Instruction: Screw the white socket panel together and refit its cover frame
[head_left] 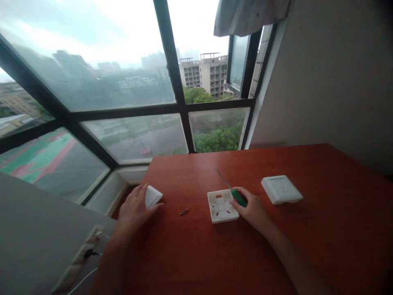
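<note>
My left hand (pixel 135 207) is closed around a white switch plate (pixel 153 197) at the left side of the table; the hand covers part of it. In my right hand (pixel 250 205) is a screwdriver (pixel 238 197) with a green handle, its thin shaft pointing up and to the left. Just beside and partly behind that hand, a white, open-topped wall-mount box (pixel 221 208) lies on the table, its slotted floor showing. Two small screws (pixel 183 212) lie side by side between the plate and the box.
A white boxed wall socket (pixel 281 189) sits on the right part of the reddish-brown table (pixel 190 254). Dark-framed windows (pixel 129 135) stand beyond the table. At lower left are wall outlets (pixel 84 254) with a black plug and white cables.
</note>
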Action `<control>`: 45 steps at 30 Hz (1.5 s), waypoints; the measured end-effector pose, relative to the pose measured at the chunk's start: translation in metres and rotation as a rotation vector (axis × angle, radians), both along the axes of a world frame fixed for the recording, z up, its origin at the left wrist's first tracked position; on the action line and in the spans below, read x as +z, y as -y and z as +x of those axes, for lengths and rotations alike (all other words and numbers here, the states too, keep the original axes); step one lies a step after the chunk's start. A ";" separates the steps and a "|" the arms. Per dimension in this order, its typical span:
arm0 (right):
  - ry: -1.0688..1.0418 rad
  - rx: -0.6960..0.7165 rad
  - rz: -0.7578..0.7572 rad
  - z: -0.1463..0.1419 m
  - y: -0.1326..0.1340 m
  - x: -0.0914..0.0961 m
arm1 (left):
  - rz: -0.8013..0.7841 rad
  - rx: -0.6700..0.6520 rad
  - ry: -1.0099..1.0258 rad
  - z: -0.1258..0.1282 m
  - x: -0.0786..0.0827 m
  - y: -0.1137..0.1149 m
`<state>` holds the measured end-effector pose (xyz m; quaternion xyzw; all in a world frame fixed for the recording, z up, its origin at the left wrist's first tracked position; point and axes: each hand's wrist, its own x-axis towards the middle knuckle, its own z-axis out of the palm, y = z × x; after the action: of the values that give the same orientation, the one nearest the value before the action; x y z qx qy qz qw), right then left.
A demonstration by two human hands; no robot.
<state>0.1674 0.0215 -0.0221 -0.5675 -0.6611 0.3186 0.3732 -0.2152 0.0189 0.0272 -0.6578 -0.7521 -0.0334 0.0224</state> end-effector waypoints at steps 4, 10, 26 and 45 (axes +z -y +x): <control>0.023 0.002 0.004 0.003 -0.001 -0.001 | -0.045 -0.058 0.067 -0.007 -0.008 -0.002; 0.025 0.010 -0.013 0.005 0.001 -0.001 | 0.024 -0.087 0.105 -0.007 -0.009 -0.003; -0.112 0.036 -0.053 0.005 0.000 0.005 | -0.084 -0.775 0.412 0.158 0.036 0.002; -0.263 -0.023 -0.115 0.002 -0.006 0.005 | -0.122 -0.832 0.449 0.189 0.023 -0.011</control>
<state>0.1696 0.0274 -0.0173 -0.5489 -0.5807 0.4233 0.4270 -0.0262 0.0303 0.0497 -0.8797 -0.4117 -0.1365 -0.1948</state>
